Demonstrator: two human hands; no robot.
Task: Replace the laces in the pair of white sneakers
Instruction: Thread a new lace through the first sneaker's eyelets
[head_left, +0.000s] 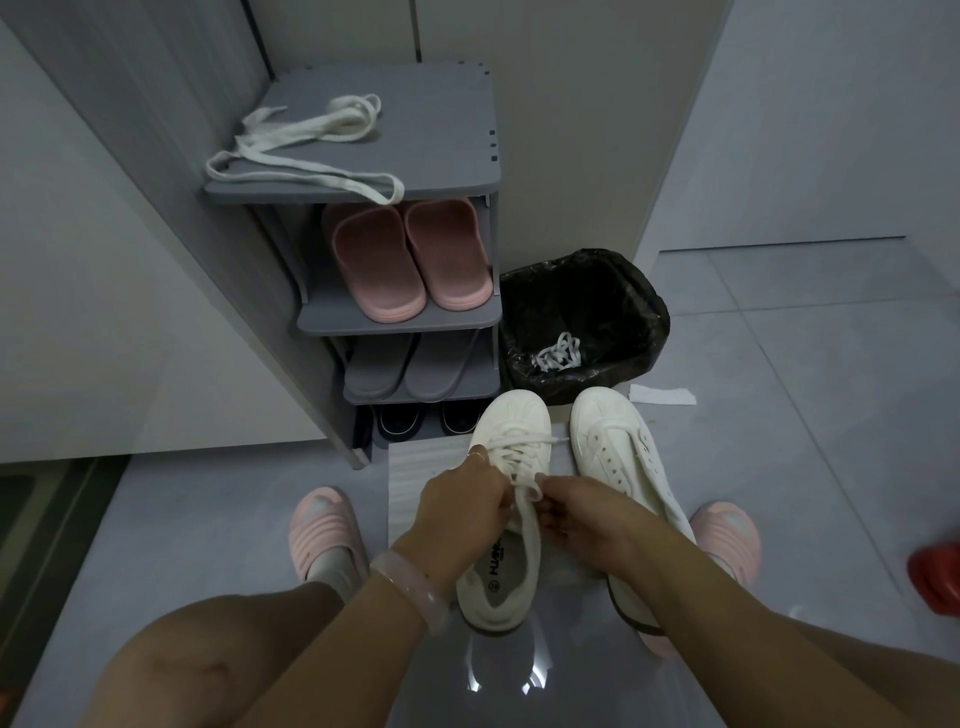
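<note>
Two white sneakers stand side by side on the floor, toes pointing away from me. The left sneaker (511, 421) carries a white lace (527, 525) through its eyelets. My left hand (462, 512) grips this lace at the shoe's tongue. My right hand (584, 519) pinches the lace end just beside it, fingers curled. The right sneaker (618, 452) is laced and stands untouched. A loose white lace (306, 140) lies sprawled on top of the grey shoe rack (441, 130). Another bundled white lace (558, 353) lies inside the black-lined bin (639, 322).
The rack holds pink slippers (405, 254), grey slippers (400, 364) and dark shoes (426, 418) below. A white ribbed mat (415, 483) lies under the sneakers. My feet in pink slippers (324, 530) flank them. A red object (937, 577) sits at right; a paper scrap (665, 396) lies by the bin.
</note>
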